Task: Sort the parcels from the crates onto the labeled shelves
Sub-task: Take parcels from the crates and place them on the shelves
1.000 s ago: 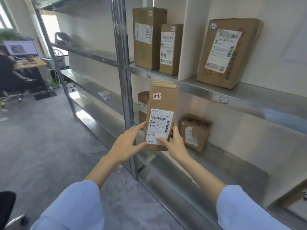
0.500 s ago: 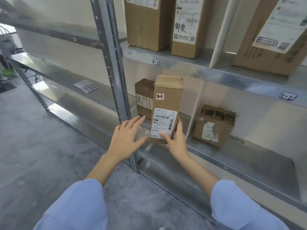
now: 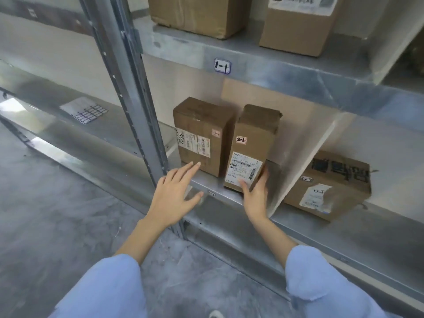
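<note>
Your left hand (image 3: 176, 193) has let go, fingers spread loose; your right hand (image 3: 254, 198) still grips the 2-1 parcel (image 3: 252, 134), now standing on the shelf (image 3: 213, 182) beside another box (image 3: 199, 134). It looks placed; release it.

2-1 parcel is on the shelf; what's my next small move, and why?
Probably slide the 2-1 parcel back level with the neighbouring parcel, then release: it stands at the front lip of the shelf, with your right hand gripping its lower corner.

The right grip (image 3: 255, 198) holds the 2-1 parcel (image 3: 251, 148) on the shelf (image 3: 378, 228).
</note>
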